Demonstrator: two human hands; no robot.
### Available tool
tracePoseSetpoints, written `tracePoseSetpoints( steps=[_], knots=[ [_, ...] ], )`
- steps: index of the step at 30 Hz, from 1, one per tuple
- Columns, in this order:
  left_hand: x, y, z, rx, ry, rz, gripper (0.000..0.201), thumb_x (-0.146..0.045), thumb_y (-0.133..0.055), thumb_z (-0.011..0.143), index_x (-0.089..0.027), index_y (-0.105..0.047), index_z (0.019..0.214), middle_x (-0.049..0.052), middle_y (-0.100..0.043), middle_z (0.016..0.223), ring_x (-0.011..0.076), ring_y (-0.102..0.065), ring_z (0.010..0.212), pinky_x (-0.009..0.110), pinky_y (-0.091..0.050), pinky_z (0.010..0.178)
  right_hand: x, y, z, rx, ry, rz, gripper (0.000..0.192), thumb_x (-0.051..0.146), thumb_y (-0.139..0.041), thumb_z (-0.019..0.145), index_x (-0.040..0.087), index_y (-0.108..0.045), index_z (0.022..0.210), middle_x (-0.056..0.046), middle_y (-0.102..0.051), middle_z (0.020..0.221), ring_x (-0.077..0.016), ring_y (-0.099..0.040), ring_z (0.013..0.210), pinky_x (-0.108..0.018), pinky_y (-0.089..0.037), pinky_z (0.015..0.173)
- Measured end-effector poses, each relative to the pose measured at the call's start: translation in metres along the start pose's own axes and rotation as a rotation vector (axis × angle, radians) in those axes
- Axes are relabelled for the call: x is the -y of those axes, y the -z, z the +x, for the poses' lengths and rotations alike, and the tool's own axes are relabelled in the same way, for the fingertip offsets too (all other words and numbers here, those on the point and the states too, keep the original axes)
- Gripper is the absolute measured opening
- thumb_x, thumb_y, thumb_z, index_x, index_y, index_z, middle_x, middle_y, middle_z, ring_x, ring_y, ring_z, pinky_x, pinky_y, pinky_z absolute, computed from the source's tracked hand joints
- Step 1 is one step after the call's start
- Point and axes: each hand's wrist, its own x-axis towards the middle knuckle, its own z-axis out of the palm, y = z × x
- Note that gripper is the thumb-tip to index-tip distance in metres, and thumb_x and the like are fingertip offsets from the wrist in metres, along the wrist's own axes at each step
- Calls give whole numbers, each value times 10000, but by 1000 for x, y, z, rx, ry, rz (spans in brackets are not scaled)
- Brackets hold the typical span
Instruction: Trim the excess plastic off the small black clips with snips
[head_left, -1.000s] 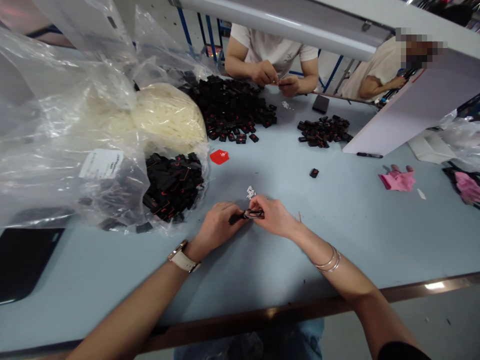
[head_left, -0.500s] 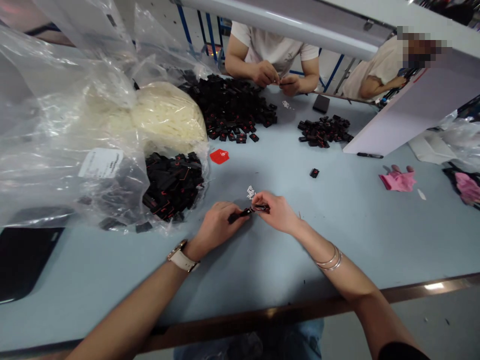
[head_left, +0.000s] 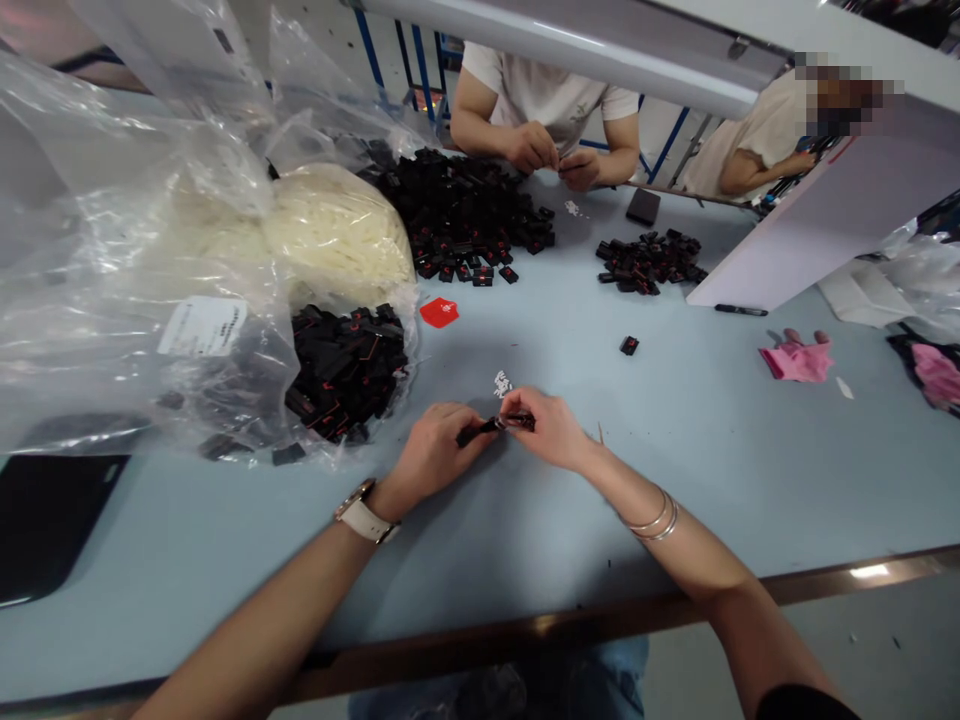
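Black parts [head_left: 346, 370] in clear bag [head_left: 150, 300], beside left hand [head_left: 431, 455].

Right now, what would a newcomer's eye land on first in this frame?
Probably the left hand and right hand, meeting mid-table over a small black part pinched between them. Next, the clear bags at left, bulging with white stuff and black pieces. Beyond them a black pile lies before a co-worker's hands.
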Motion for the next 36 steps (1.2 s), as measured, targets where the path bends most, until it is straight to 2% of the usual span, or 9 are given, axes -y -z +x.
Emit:
tracePoseSetpoints(
  steps=[4,9,13,22,36],
  knots=[
    [-1,1,1,8,3,5,230,-387,-551,878,-202,-587,747,6,-635,675,154,-583,646,298,-453,672,-10,-4,5,-154,-61,247,191,339,-613,758,209,-508,850,-10,-664,841,-135,-621,765,-277,-478,737],
    [-3,4,2,9,1,-1,204,-360,-559,874,-198,-590,754,0,-636,678,146,-580,642,288,-449,665,-18,-8,10,-180,-129,525,255,335,-676,680,221,-470,779,25,-637,745,-110,-583,646,-267,-481,681],
    [-4,3,1,1,4,-15,188,-348,-576,864,-191,-595,761,4,-639,683,153,-584,646,293,-452,668,-16,-8,10,-167,-160,654,305,335,-707,649,227,-440,747,43,-618,706,-104,-580,611,-274,-491,687],
    [-1,2,1,6,6,-9,192,-346,-575,866,-189,-595,756,1,-635,673,148,-576,641,292,-442,671,-11,-8,8,-125,-178,552,221,247,-662,669,228,-451,732,30,-670,739,-130,-607,712,-304,-477,757],
    [-4,3,3,27,27,-29,190,-336,-576,863,-184,-605,753,20,-651,690,169,-595,654,317,-456,679,-10,-12,8,-92,-169,524,191,238,-647,677,230,-468,743,16,-694,760,-162,-631,760,-333,-485,805]
  ],
)
